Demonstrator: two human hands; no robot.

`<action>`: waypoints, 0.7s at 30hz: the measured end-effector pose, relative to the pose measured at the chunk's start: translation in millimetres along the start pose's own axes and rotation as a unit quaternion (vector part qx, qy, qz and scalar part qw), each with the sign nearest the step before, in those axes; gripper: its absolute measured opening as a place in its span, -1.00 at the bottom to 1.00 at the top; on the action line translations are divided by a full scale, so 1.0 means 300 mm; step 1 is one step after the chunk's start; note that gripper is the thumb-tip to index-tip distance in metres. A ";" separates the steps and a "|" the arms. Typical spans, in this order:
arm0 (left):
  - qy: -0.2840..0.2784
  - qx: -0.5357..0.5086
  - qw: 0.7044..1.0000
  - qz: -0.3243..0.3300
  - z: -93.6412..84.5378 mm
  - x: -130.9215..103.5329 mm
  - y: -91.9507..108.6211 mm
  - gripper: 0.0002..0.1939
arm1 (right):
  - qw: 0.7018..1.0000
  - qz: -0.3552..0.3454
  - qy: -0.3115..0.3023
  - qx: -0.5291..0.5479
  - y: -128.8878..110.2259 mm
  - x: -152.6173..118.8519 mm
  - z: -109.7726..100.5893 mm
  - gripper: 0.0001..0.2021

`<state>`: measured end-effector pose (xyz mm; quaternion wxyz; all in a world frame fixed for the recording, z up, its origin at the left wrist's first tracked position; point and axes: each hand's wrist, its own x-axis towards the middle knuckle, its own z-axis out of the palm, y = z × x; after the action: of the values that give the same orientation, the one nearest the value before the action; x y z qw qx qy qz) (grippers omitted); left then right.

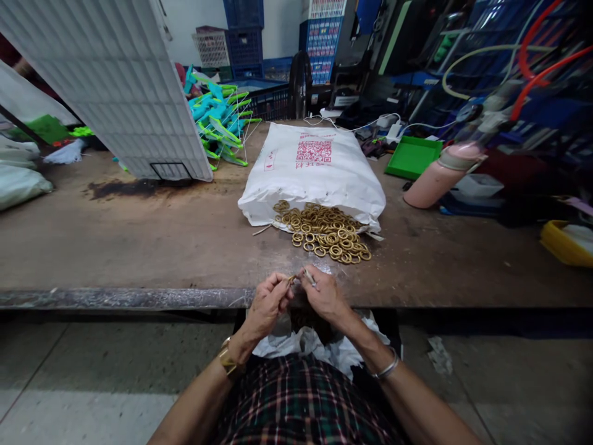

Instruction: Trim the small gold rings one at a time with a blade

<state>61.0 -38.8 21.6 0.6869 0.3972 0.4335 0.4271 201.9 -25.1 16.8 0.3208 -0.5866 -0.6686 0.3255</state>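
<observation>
Over the table's front edge, my left hand (271, 300) pinches a small brass-coloured ring (291, 279), seen nearly edge-on. Close beside it on the right, my right hand (322, 293) is closed on a thin pale tool (309, 277), whose tip is too small to make out. The two hands almost meet at the ring. Beyond them, a heap of brass rings (331, 232) spills onto the table from the open mouth of a white sack (315, 164) with red print. A white plastic bag (303, 346) lies open on my lap, with something dark inside.
The brown table (139, 247) bears a tall white ridged panel (125, 80) at left, and green and blue plastic pieces (222, 120) behind it. A green tray (414, 157), a pink bottle (440, 176) and a yellow container (563, 242) stand at right.
</observation>
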 end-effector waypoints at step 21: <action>0.021 0.087 0.995 0.052 -0.009 0.004 -0.014 -0.69 | 0.963 -0.035 -0.080 -0.254 -0.029 -0.026 0.004 -0.72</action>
<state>59.9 -38.7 16.6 0.6175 0.4685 0.4621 0.4309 196.6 -33.8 22.7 0.1178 -0.5970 -0.7731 0.1790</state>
